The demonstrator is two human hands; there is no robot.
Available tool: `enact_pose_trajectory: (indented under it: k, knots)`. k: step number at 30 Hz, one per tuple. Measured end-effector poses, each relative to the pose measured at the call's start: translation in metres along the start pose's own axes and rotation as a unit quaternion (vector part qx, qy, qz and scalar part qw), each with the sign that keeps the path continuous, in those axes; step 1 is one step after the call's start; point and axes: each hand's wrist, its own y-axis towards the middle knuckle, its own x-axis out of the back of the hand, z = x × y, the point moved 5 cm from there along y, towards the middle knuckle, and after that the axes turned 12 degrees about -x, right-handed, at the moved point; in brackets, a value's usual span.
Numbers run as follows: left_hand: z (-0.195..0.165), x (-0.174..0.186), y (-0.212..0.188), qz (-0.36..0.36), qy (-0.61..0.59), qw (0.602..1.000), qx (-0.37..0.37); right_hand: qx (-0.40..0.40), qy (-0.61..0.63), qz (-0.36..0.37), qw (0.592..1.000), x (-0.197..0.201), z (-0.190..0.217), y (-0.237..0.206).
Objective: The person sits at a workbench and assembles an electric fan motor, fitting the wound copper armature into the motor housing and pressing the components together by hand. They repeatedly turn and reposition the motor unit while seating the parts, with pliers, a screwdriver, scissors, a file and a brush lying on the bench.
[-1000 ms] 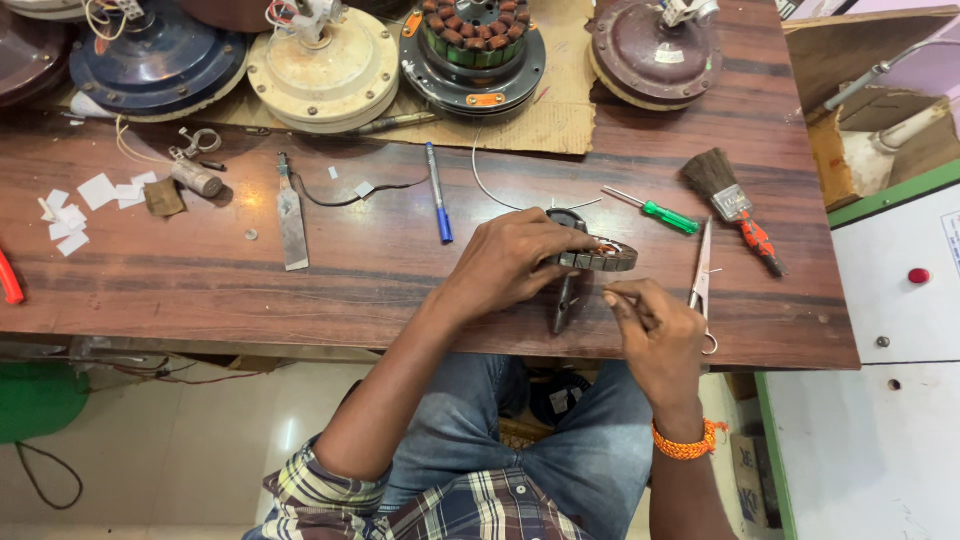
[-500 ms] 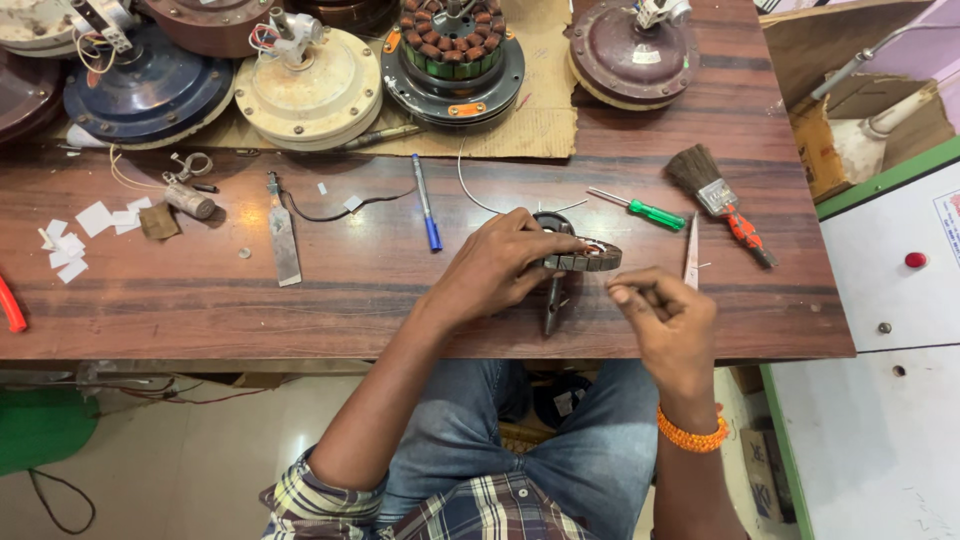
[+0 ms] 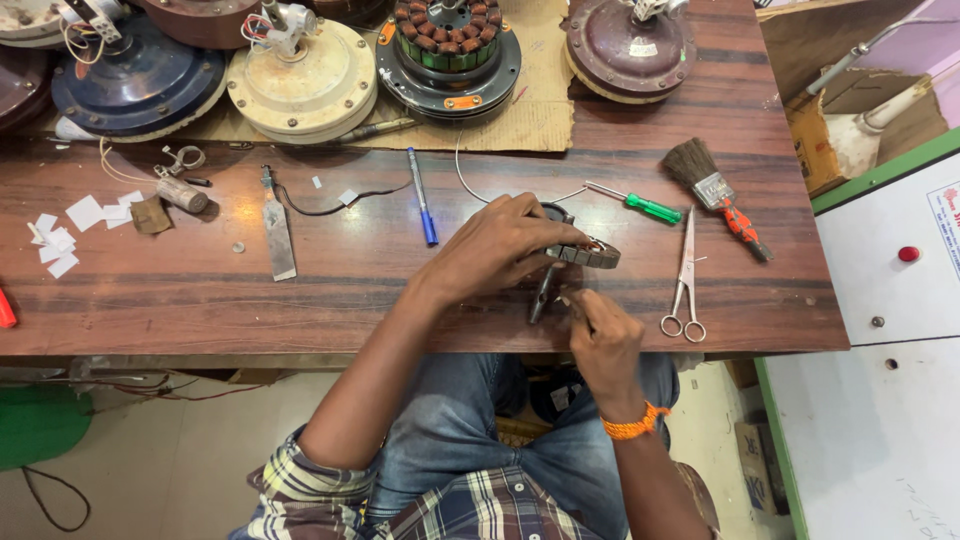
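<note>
My left hand (image 3: 500,250) is wrapped over a small round metal stator ring (image 3: 590,255) near the front of the wooden workbench (image 3: 350,290), holding it on edge. Just below it, my right hand (image 3: 600,335), with an orange band on the wrist, pinches something small and pale at the ring's lower side; what it is I cannot make out. A dark slim tool (image 3: 540,295) lies under the ring, between my two hands.
Scissors (image 3: 684,275), a green-handled screwdriver (image 3: 640,205) and a brush (image 3: 715,195) lie to the right. A blue pen (image 3: 422,195), a flat blade (image 3: 277,225) and white paper scraps (image 3: 70,225) lie left. Several fan motor housings (image 3: 300,85) line the back on cardboard.
My right hand has moved left and nearer to the ring's underside. My left hand keeps its hold on the ring. The view has shifted a little.
</note>
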Motion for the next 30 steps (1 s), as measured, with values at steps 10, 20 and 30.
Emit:
enact_pose_trajectory:
  k: [10, 20, 30]
  knots:
    - [-0.04, -0.001, -0.035, 0.012, 0.273, 0.954, -0.122, 0.011, 0.042, 0.03, 0.999, -0.012, -0.001, -0.017]
    - [-0.036, -0.02, -0.053, 0.005, 0.211, 0.972, -0.1, 0.001, 0.019, 0.104, 0.994, 0.032, 0.042, -0.02]
    - [-0.019, -0.061, -0.071, -0.334, -0.183, 0.865, 0.327, 0.045, -0.027, 0.059, 0.997, 0.036, 0.069, 0.065]
